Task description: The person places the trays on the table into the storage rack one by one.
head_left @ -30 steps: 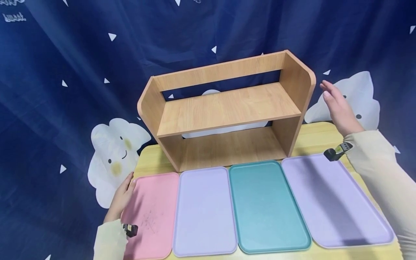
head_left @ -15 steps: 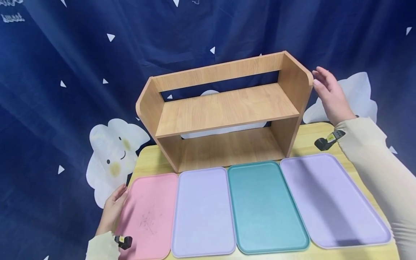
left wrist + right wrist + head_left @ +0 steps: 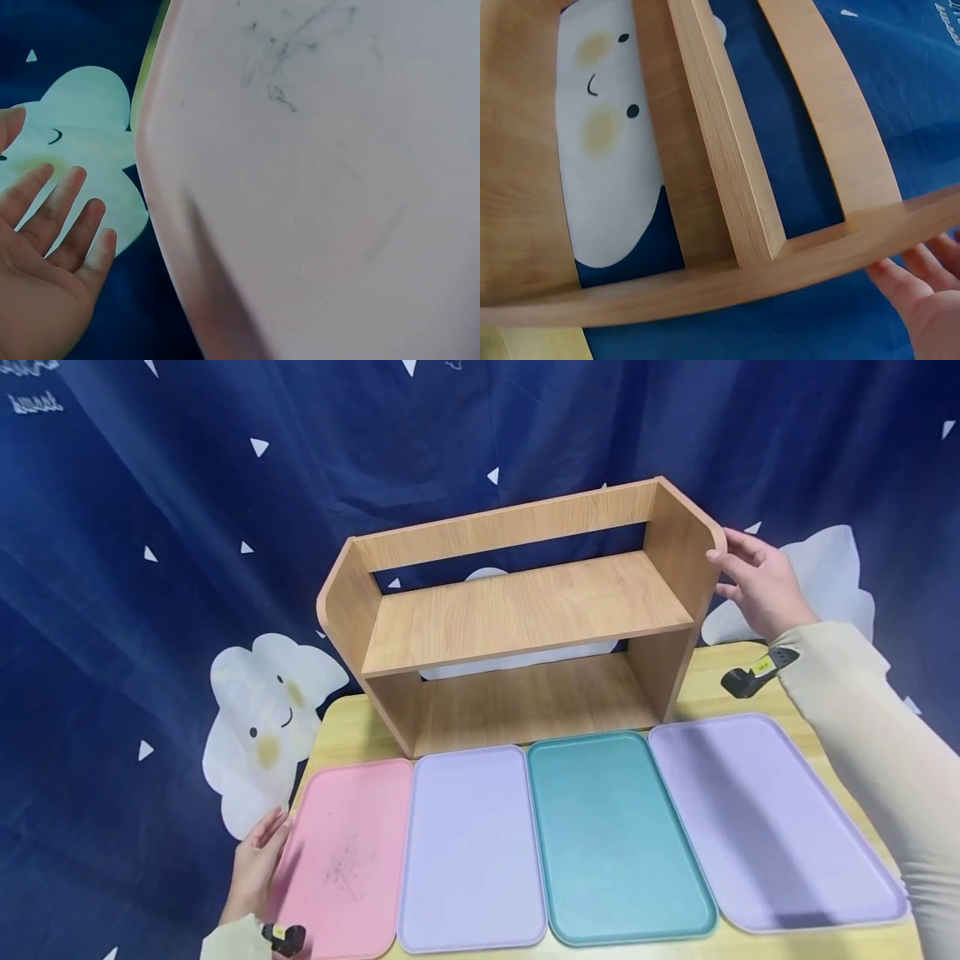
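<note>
A light wooden two-tier desk shelf (image 3: pixel 525 606) stands at the back of the table. My right hand (image 3: pixel 765 585) is at the upper front corner of its right side panel, thumb at the front edge and fingers along the outer face. In the right wrist view, the fingers of the right hand (image 3: pixel 930 300) meet the panel edge and are partly hidden behind it. My left hand (image 3: pixel 255 864) is beside the left edge of the pink tray (image 3: pixel 348 852). The left wrist view shows this left hand (image 3: pixel 52 255) with fingers spread and holding nothing.
A lavender tray (image 3: pixel 472 852), a teal tray (image 3: pixel 622 839) and another lavender tray (image 3: pixel 772 827) lie in a row right of the pink one, in front of the shelf. Behind the yellowish wooden table (image 3: pixel 738 672) hangs a dark blue curtain (image 3: pixel 420 435) with cloud prints.
My right hand has moved left from beside the shelf onto its right panel edge. My left hand has shifted down and left along the pink tray's edge. Shelf and trays stay put.
</note>
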{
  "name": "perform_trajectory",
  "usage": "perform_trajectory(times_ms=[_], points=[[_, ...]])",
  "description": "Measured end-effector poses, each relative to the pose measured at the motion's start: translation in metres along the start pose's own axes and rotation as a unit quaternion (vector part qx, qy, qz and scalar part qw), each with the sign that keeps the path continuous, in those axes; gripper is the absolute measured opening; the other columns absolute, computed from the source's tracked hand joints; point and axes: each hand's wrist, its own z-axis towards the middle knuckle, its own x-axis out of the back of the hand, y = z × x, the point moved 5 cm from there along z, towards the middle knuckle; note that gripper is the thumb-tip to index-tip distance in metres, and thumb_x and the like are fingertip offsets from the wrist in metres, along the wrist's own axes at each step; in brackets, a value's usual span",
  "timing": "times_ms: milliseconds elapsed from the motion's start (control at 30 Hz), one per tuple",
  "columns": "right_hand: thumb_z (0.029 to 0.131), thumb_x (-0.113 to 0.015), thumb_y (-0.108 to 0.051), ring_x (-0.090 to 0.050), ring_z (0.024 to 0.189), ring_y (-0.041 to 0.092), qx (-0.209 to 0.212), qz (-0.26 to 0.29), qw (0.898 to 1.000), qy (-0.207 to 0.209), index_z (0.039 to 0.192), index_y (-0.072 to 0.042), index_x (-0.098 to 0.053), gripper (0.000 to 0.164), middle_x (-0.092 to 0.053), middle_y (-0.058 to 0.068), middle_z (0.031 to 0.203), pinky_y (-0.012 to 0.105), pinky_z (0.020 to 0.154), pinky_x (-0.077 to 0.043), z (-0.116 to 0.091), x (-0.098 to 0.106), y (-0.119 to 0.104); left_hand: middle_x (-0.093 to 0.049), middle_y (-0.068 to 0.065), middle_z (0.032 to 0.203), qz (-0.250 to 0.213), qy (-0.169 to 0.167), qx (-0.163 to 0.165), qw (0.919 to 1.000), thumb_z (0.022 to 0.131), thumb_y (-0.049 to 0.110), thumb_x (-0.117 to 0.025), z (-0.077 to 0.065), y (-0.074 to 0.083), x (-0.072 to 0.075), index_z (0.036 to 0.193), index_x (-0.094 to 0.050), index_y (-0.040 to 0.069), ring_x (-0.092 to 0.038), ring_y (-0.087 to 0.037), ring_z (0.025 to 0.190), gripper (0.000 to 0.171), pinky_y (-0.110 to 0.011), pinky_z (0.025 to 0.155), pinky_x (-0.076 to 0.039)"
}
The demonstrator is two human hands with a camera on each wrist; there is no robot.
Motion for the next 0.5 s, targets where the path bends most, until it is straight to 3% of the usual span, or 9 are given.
perform_trajectory(times_ms=[133, 200, 267, 367, 433, 500], points=[[0.084, -0.069, -0.006, -0.053, 0.115, 0.01, 0.009, 0.005, 1.0, -0.015, 0.138, -0.007, -0.048, 0.057, -0.058, -0.001, 0.128, 0.017, 0.079, -0.052, 0.003, 0.004, 0.001, -0.031, -0.014, 0.151, 0.015, -0.011, 0.021, 0.9996, 0.094, 0.037, -0.054, 0.005, -0.008, 0.0, 0.149, -0.026, 0.013, -0.042, -0.002, 0.124, 0.066, -0.017, 0.105, -0.035], [0.083, -0.069, -0.003, -0.059, 0.104, 0.009, 0.02, 0.008, 1.0, -0.023, 0.128, -0.006, -0.058, 0.046, -0.065, -0.002, 0.114, 0.016, 0.071, -0.055, 0.005, 0.006, 0.001, -0.032, -0.009, 0.151, 0.029, -0.014, 0.022, 0.9992, 0.095, 0.037, -0.053, 0.006, -0.012, 0.001, 0.149, -0.027, 0.014, -0.038, -0.001, 0.128, 0.065, -0.018, 0.107, -0.032], [0.082, -0.069, -0.001, -0.062, 0.096, 0.008, 0.027, 0.001, 0.999, -0.029, 0.117, -0.007, -0.066, 0.035, -0.068, -0.003, 0.104, 0.017, 0.069, -0.055, 0.007, 0.008, 0.001, -0.04, 0.005, 0.146, 0.023, -0.013, 0.014, 0.9996, 0.094, 0.036, -0.055, 0.008, -0.016, 0.001, 0.149, -0.028, 0.012, -0.041, 0.008, 0.121, 0.065, -0.013, 0.102, -0.035], [0.082, -0.07, -0.002, -0.063, 0.092, 0.006, 0.022, -0.025, 0.999, -0.034, 0.11, -0.009, -0.069, 0.028, -0.069, -0.004, 0.1, 0.016, 0.069, -0.055, 0.009, 0.012, 0.001, -0.052, 0.029, 0.121, -0.011, -0.013, -0.005, 0.9998, 0.093, 0.032, -0.058, 0.008, -0.021, 0.0, 0.148, -0.03, 0.008, -0.045, 0.021, 0.1, 0.066, -0.004, 0.086, -0.04], [0.083, -0.07, -0.005, -0.063, 0.092, 0.006, 0.015, -0.046, 0.998, -0.035, 0.112, -0.01, -0.069, 0.03, -0.068, -0.005, 0.101, 0.016, 0.069, -0.055, 0.009, 0.015, 0.001, -0.053, 0.034, 0.103, -0.039, -0.017, -0.021, 0.9989, 0.093, 0.028, -0.06, 0.008, -0.023, -0.001, 0.147, -0.03, 0.004, -0.047, 0.023, 0.091, 0.066, 0.0, 0.08, -0.039], [0.083, -0.071, -0.006, -0.063, 0.092, 0.006, 0.01, -0.055, 0.998, -0.036, 0.114, -0.009, -0.069, 0.032, -0.068, -0.005, 0.102, 0.016, 0.069, -0.055, 0.009, 0.016, 0.0, -0.053, 0.035, 0.099, -0.05, -0.022, -0.031, 0.998, 0.093, 0.026, -0.06, 0.007, -0.025, -0.003, 0.146, -0.03, 0.002, -0.048, 0.024, 0.089, 0.066, 0.001, 0.079, -0.039]])
